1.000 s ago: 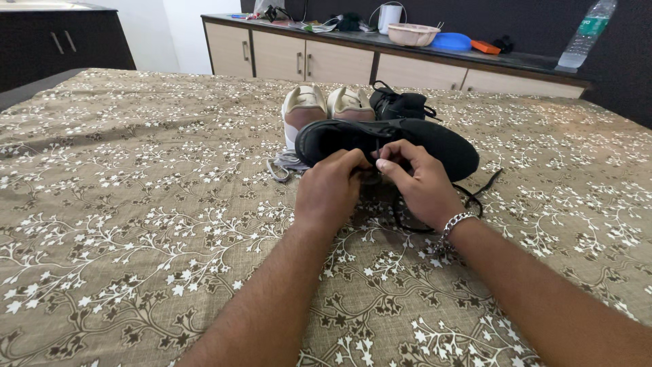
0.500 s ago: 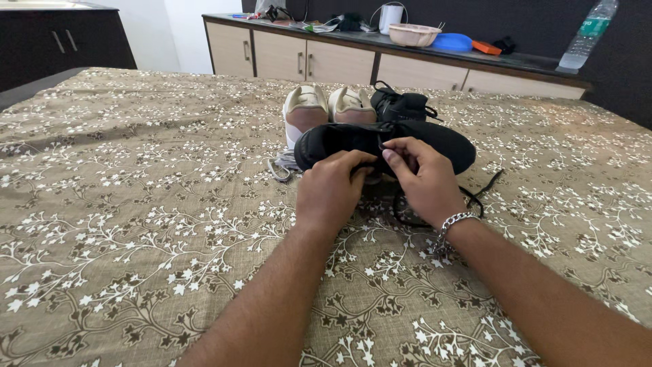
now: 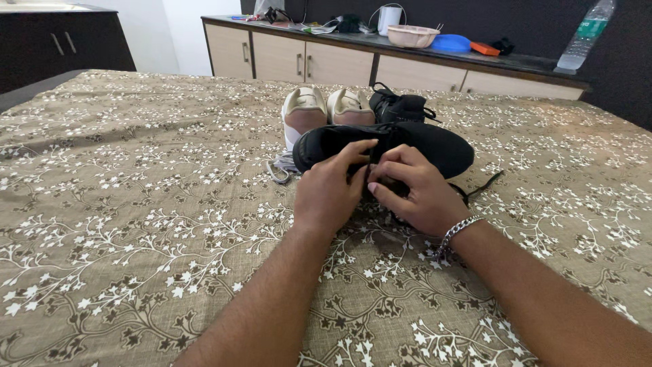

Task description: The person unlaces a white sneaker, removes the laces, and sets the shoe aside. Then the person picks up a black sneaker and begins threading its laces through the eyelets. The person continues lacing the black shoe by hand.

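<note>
Bedspread (image 3: 136,224), brown with white floral print, fills most of frame. Upper centre: long counter (image 3: 407,51), dark top, beige cabinet doors. Upper left: dark cabinet (image 3: 61,41), white wall (image 3: 176,34) beside it. Upper right: dark wall (image 3: 543,20). Even daylight.

Clear plastic water bottle (image 3: 585,34): upright at the right end of the dark countertop (image 3: 530,62), against the dark wall; green wrap-around label (image 3: 592,26) about its upper body. No signs or screens in view.
</note>
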